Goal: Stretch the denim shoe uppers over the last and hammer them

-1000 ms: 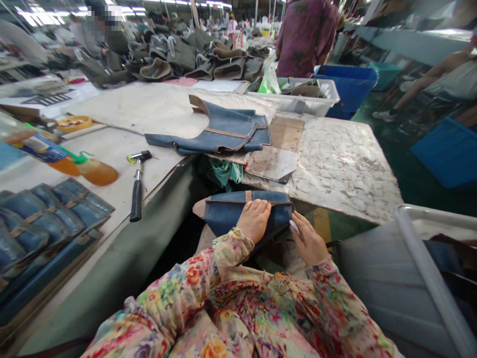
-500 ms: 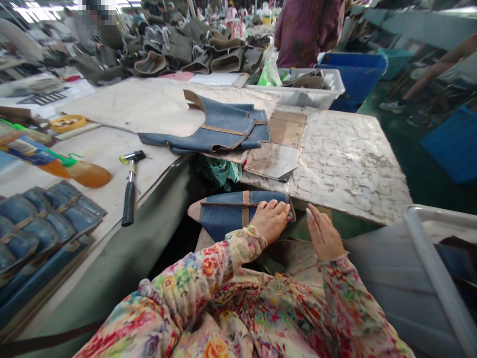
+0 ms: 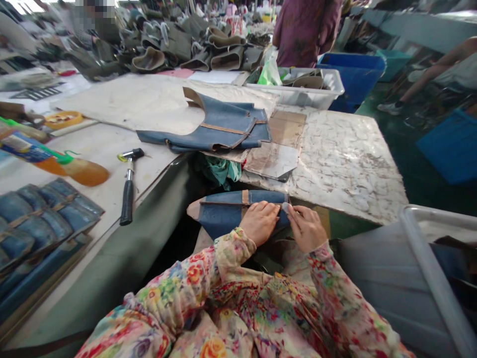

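A blue leather boot upper point(image 3: 219, 212) with a tan strip across it lies in front of me at the table's near edge, its pale pointed end to the left. Over its right part rests my left hand point(image 3: 260, 223), fingers bent together on the leather; its thumb is hidden. My right hand point(image 3: 308, 227) is closed at the upper's right end, fingertips pinched at the edge. A whitish cover shows on one of its fingertips. More blue uppers point(image 3: 231, 124) lie folded on the table just beyond.
A hammer point(image 3: 127, 191) and a bottle of amber liquid point(image 3: 87, 170) lie to the left, by a row of blue leather pieces point(image 3: 40, 214). A grey bin point(image 3: 376, 258) stands at my right. Grey-brown boot pieces point(image 3: 186, 42) are heaped behind, and a person point(image 3: 307, 32) stands beyond the table.
My right hand has moved left from beside the upper and closed on its right edge. My left hand has slid slightly left along the leather.
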`<state>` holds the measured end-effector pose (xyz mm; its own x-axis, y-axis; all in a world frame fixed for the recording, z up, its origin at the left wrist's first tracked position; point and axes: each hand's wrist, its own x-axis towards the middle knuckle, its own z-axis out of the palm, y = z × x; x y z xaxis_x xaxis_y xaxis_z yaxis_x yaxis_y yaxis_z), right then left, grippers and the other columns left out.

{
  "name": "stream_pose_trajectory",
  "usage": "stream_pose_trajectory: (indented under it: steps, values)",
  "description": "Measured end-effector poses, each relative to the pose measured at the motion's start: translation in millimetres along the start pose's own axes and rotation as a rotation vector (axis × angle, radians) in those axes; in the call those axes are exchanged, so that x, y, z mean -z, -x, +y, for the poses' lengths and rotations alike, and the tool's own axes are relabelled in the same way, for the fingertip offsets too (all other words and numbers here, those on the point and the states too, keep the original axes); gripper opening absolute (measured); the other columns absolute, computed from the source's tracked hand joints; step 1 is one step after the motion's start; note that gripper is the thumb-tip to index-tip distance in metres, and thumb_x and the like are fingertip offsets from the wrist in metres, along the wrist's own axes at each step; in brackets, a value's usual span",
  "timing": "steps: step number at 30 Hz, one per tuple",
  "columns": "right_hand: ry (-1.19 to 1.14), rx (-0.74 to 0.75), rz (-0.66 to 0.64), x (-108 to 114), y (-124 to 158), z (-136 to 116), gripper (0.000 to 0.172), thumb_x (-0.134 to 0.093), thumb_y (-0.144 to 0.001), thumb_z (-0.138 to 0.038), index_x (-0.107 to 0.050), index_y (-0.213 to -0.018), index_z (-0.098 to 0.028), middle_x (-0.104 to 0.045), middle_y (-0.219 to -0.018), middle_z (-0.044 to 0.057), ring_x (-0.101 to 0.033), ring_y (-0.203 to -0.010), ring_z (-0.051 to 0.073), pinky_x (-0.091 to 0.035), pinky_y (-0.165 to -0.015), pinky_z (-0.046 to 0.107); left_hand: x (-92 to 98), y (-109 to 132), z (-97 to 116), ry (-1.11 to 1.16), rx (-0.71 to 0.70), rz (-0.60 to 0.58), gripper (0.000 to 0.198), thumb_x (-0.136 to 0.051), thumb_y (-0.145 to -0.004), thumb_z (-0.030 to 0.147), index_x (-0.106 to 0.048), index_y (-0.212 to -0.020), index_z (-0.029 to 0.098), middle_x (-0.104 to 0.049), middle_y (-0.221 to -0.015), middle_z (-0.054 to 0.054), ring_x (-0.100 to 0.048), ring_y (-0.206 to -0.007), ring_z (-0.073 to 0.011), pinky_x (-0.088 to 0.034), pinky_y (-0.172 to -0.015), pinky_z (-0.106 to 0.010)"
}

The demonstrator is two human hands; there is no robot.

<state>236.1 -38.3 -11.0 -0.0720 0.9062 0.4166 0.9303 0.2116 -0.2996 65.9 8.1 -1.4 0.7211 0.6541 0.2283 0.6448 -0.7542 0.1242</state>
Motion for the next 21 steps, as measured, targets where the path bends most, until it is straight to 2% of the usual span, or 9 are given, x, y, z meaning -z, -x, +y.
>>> stream_pose_trajectory:
  steps: [4,8,15,21]
  values:
    - [-0.014,-0.002,-0.025,-14,0,-10,0.032,-0.039,-0.089,-0.025,-0.061,-0.111,-0.018,-0.058,-0.101,0.009,-0.049,-0.094,0.022,-0.043,-0.085,0.035,3.9,7,-8,-0.009,0.017,0.007,0.033,-0.032,-0.092,0.027,-0.049,-0.118,0.015,-0.057,-0.108,-0.007,-0.048,-0.100,-0.0168,-0.037,-0.086,-0.031]
    - [-0.058,0.037,-0.053,-17,-9,-30,0.032,-0.038,-0.089,-0.024,-0.059,-0.113,-0.022,-0.058,-0.102,0.008,-0.048,-0.095,0.022,-0.045,-0.085,0.036,9.0,17,-18,-0.043,0.053,0.036,0.030,-0.034,-0.092,0.026,-0.052,-0.114,0.016,-0.058,-0.104,-0.005,-0.049,-0.100,-0.0164,-0.037,-0.087,-0.032]
    - [-0.074,0.132,-0.133,-27,-25,-65,0.033,-0.037,-0.088,-0.019,-0.057,-0.114,-0.020,-0.058,-0.101,0.010,-0.048,-0.093,0.023,-0.046,-0.083,0.037,14.0,46,-38,-0.076,0.170,0.106,0.029,-0.044,-0.087,0.020,-0.054,-0.114,0.018,-0.058,-0.111,-0.006,-0.047,-0.107,-0.0178,-0.038,-0.092,-0.032]
    - [-0.093,0.150,-0.166,-30,-33,-69,0.031,-0.040,-0.088,-0.022,-0.058,-0.113,-0.020,-0.057,-0.100,0.009,-0.048,-0.091,0.023,-0.047,-0.081,0.037,16.2,67,-46,-0.058,0.205,0.173,0.034,-0.039,-0.088,0.020,-0.051,-0.120,0.017,-0.054,-0.122,-0.006,-0.044,-0.115,-0.0180,-0.035,-0.099,-0.033]
